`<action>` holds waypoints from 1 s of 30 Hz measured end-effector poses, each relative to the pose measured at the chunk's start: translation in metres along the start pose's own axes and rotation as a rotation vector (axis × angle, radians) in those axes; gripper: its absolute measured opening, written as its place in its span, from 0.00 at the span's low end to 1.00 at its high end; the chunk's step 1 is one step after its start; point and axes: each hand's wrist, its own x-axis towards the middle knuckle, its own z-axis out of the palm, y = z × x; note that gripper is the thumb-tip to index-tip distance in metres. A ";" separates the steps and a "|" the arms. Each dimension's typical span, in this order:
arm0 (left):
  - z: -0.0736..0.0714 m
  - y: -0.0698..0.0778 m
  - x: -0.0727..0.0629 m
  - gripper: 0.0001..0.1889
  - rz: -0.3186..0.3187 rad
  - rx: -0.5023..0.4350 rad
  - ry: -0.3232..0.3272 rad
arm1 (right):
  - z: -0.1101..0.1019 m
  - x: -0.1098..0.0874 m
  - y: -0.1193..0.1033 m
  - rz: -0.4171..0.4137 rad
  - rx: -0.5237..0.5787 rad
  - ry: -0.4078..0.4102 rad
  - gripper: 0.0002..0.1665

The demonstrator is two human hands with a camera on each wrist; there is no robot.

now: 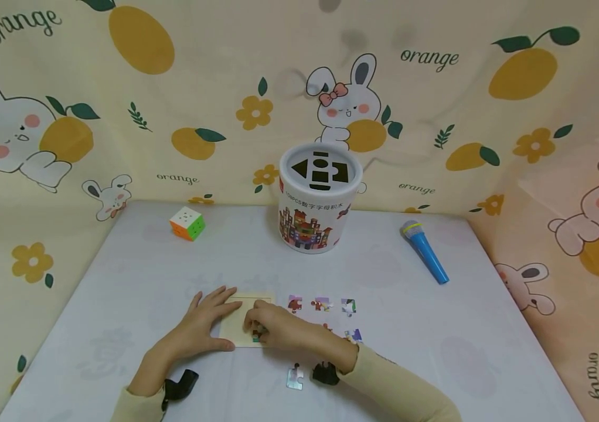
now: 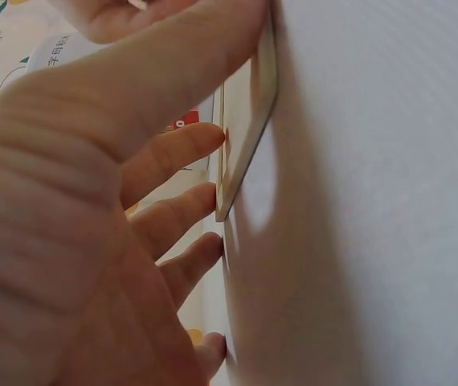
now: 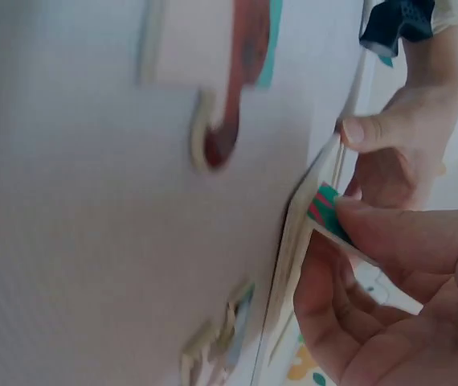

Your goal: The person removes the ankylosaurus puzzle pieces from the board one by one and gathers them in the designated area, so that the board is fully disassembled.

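Observation:
A pale wooden puzzle board [image 1: 237,335] lies flat on the table. My left hand [image 1: 200,323] has its fingers spread along the board's left side, the thumb at its near edge. In the left wrist view, the thumb and fingertips of that hand [image 2: 92,153] touch the board's rim [image 2: 249,145]. Over the board, my right hand [image 1: 281,327] pinches a puzzle piece, whose green and pink face [image 3: 324,209] shows in the right wrist view between thumb and fingers. The piece's lower edge is at the board; whether it touches is unclear.
Loose puzzle pieces [image 1: 322,304] lie right of the board, some partly under the right forearm. One piece [image 1: 295,378] lies nearer the front. Behind stand a puzzle cube [image 1: 187,224], a white lidded bucket [image 1: 312,217] and a blue toy microphone [image 1: 427,255].

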 end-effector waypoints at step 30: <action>0.000 0.000 0.002 0.47 -0.020 0.010 -0.027 | -0.051 -0.154 0.075 0.195 0.516 -0.086 0.05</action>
